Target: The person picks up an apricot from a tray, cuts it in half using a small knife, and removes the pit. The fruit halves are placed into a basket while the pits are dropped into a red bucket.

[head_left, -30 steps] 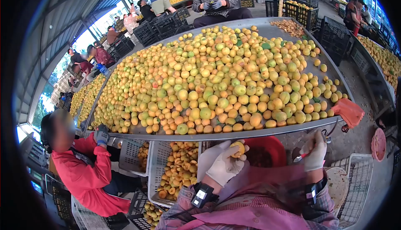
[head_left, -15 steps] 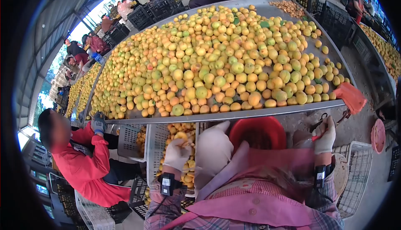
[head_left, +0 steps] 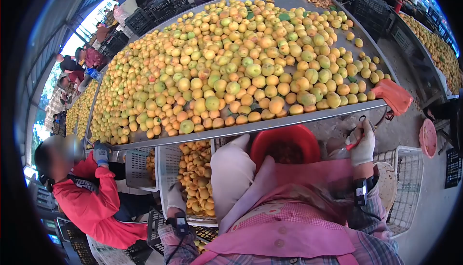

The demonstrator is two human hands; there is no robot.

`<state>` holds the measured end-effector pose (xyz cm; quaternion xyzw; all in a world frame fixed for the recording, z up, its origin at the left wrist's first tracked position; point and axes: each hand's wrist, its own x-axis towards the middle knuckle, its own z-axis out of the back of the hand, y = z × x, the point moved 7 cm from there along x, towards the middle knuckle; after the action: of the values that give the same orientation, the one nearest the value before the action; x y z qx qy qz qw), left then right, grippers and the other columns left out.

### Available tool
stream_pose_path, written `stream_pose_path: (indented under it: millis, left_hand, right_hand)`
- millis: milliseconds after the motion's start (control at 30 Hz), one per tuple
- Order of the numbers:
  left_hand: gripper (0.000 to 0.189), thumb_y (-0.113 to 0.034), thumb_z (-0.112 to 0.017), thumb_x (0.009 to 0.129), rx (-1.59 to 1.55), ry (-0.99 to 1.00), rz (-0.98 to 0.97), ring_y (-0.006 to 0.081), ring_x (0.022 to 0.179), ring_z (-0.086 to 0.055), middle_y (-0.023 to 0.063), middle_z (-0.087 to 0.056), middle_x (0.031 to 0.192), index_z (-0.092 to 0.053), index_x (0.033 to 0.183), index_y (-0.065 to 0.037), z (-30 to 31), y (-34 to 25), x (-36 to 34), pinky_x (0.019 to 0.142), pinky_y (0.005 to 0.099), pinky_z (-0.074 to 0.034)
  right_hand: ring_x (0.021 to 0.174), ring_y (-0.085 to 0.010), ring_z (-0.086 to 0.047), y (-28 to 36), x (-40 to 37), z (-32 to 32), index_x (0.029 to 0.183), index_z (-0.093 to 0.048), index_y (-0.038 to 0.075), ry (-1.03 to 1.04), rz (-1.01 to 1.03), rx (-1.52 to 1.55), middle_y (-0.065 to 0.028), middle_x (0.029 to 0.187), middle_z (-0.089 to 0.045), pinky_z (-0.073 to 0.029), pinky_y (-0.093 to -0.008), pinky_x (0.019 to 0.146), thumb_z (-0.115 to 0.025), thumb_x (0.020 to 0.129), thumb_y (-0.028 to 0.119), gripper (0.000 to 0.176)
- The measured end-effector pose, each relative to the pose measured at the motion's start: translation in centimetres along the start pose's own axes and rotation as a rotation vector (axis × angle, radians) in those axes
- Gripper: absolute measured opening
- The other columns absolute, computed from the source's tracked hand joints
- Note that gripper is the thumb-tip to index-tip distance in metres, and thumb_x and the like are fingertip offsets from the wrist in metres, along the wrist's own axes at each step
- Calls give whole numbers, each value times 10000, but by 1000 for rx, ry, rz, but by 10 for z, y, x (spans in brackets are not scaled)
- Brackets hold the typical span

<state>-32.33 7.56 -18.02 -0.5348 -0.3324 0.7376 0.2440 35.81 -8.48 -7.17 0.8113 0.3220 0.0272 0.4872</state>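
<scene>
My left hand point(head_left: 176, 198), in a pale glove, is low at the left wall of a white plastic crate point(head_left: 168, 161). Its fingers look stretched out, and I see no fruit in them. Orange apricot halves point(head_left: 197, 178) fill the crate beside it. To the right of my lap, my gloved right hand point(head_left: 362, 145) is closed around a small red-handled tool point(head_left: 354, 139) with a dark loop at its upper end. A red basin point(head_left: 308, 142) stands between my knees, its contents dark and hard to make out. Whole apricots point(head_left: 231, 67) cover the metal-rimmed table point(head_left: 270, 123) ahead.
A person in a red jacket point(head_left: 96, 195) sits at my left, a grey-gloved hand at the table edge. An orange-red bag point(head_left: 393, 96) hangs at the right corner. Another white crate point(head_left: 410, 188) and a pink basin point(head_left: 428, 138) are at my right.
My left hand has gone down and left to the crate wall, and the apricot piece it held is no longer in it. My right hand still grips the tool. The whole view has shifted slightly.
</scene>
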Motion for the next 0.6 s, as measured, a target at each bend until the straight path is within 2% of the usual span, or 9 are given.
stream_pose_path:
  millis: [33,100,167,233,400,467,500,567,600]
  left_hand:
    - [168,-220,-633,895,-283,36,96,82,535,-481,23,-586,759,-593,953,-66,-28,-14,-8,410,184,-361]
    - [164,-231,-631,918,-330,249,84,65,538,-455,11,-545,743,-578,938,-77,-95,-65,-61,405,144,-315]
    - [136,-203,-619,921,-426,478,135,58,542,-419,2,-550,786,-588,944,-73,-147,-89,-91,405,172,-273]
    - [151,-197,-617,942,-410,662,157,66,555,-437,32,-545,787,-580,944,-52,-195,-108,-125,402,159,-317]
    - [228,-260,-622,940,-240,780,114,93,619,-507,42,-582,810,-595,1003,-43,-273,-99,-149,473,175,-361]
    - [277,-249,-616,942,-304,930,147,145,766,-578,70,-612,932,-594,1118,-37,-301,-86,-150,651,230,-473]
    - [277,-249,-616,942,-304,931,143,145,766,-578,70,-612,932,-594,1118,-37,-308,-84,-159,651,230,-473]
    - [356,-247,-634,929,-251,957,165,181,939,-599,80,-611,1076,-584,1212,-36,-323,-82,-184,831,304,-492]
    - [379,-251,-648,922,-141,810,61,170,1037,-578,77,-590,1165,-592,1221,-26,-321,-79,-174,913,332,-471]
  right_hand:
    - [435,-136,-392,0,1,-2,846,-533,105,20,2,5,12,541,-375,-374,-322,421,-536,971,309,240]
    - [433,-138,-400,-1,2,-1,843,-531,106,1,2,8,10,544,-382,-380,-325,419,-532,974,306,239]
    - [432,-139,-399,-2,2,-1,843,-529,110,4,-13,18,9,546,-383,-388,-322,420,-529,976,310,240]
    - [433,-135,-400,0,-1,-2,843,-535,105,1,-3,-2,12,546,-382,-393,-320,421,-522,980,320,255]
    - [422,-119,-408,2,-2,2,829,-543,86,32,22,-10,15,550,-398,-408,-290,421,-512,985,309,274]
    - [420,-119,-416,5,-5,-4,828,-540,81,37,28,-23,12,550,-409,-419,-291,426,-517,983,302,271]
    - [420,-119,-416,8,-6,-5,828,-540,81,38,30,-21,12,550,-409,-419,-291,426,-517,983,302,271]
    - [421,-120,-415,9,-8,-8,830,-541,80,46,27,-49,10,545,-404,-422,-288,430,-520,980,297,265]
    - [421,-120,-415,9,-7,-9,830,-541,80,50,33,-43,10,545,-404,-422,-288,430,-520,980,297,265]
